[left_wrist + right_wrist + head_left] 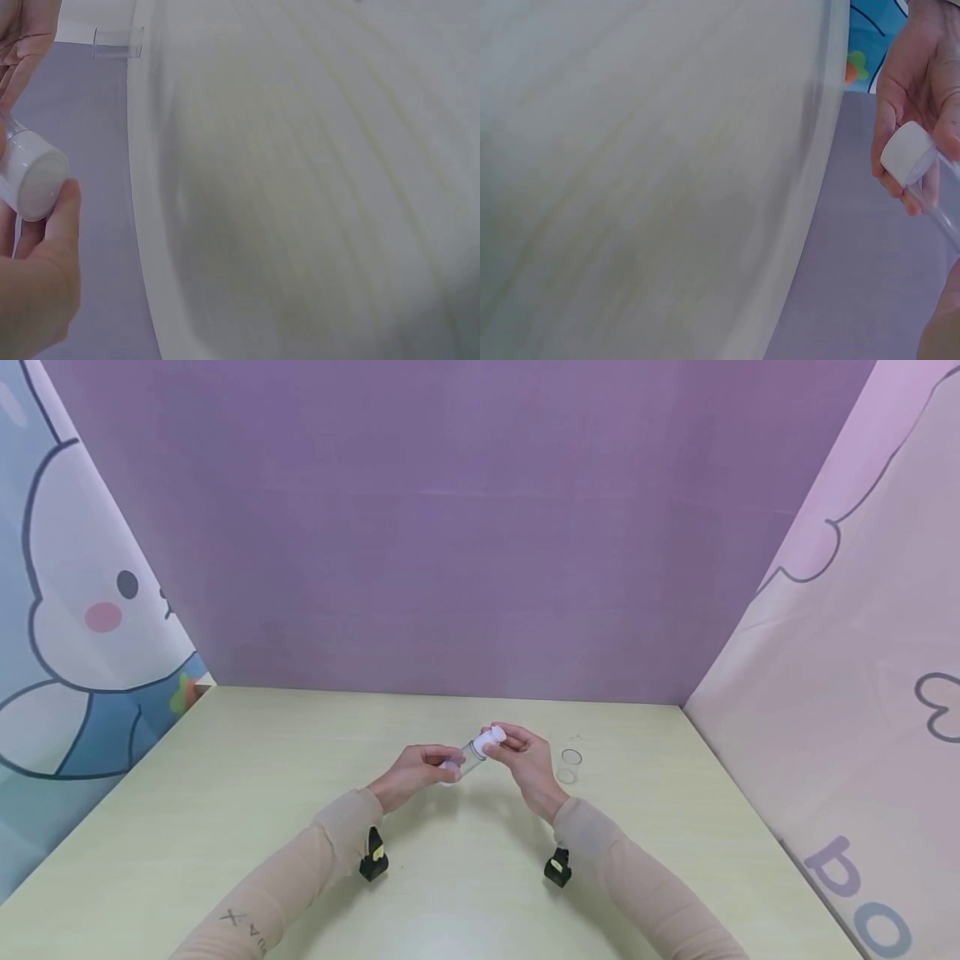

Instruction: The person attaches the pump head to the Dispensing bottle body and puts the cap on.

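Observation:
A small clear pump bottle (470, 759) with a white base and a white pump top (489, 740) is held tilted above the table, its top end up to the right. My left hand (415, 774) grips the lower end with thumb and fingers. Around the white top, my right hand (527, 767) has its thumb and fingers pinched. The left wrist view shows the round white base (41, 184) near the left fingertips. In the right wrist view, the white base (907, 154) lies against the left hand (919, 82); most of the right hand is out of frame.
A clear cylindrical cap (568, 768) stands on the pale table (300, 735), just right of my right hand. A purple panel (465, 527) rises behind the table, with printed cloth at both sides. Black wrist cameras (373, 857) hang beneath both sleeves.

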Available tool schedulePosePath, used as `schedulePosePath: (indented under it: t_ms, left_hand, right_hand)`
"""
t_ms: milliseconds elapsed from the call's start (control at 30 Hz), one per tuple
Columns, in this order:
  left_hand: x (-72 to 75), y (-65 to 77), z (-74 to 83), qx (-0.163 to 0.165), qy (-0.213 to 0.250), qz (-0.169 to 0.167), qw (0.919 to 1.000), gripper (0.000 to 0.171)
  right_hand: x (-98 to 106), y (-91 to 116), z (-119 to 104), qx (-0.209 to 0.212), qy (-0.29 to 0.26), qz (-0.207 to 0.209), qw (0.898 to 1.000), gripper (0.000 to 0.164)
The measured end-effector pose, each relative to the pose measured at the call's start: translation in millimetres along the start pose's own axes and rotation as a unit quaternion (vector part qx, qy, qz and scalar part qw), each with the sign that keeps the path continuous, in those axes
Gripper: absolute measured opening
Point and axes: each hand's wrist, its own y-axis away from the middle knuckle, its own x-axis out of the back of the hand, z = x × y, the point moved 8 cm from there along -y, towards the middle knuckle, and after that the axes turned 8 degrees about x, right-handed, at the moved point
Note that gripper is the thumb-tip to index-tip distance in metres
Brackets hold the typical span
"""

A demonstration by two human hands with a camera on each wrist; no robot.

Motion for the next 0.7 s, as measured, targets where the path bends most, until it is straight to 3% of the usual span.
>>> schedulePosePath:
  t_ms: [467, 700]
  left_hand:
    - [2.1, -3.9, -1.5, 0.002, 0.004, 0.004, 1.0, 0.039]
    - [-2.3, -0.6, -1.1, -0.005, -0.029, -0.012, 0.9995, 0.035]
  right_hand:
    - [-2.2, -0.1, 0.0, -0.004, -0.002, 0.002, 1.0, 0.042]
    - [-2.2, 1.1, 1.4, -0.016, 0.004, -0.01, 1.0, 0.043]
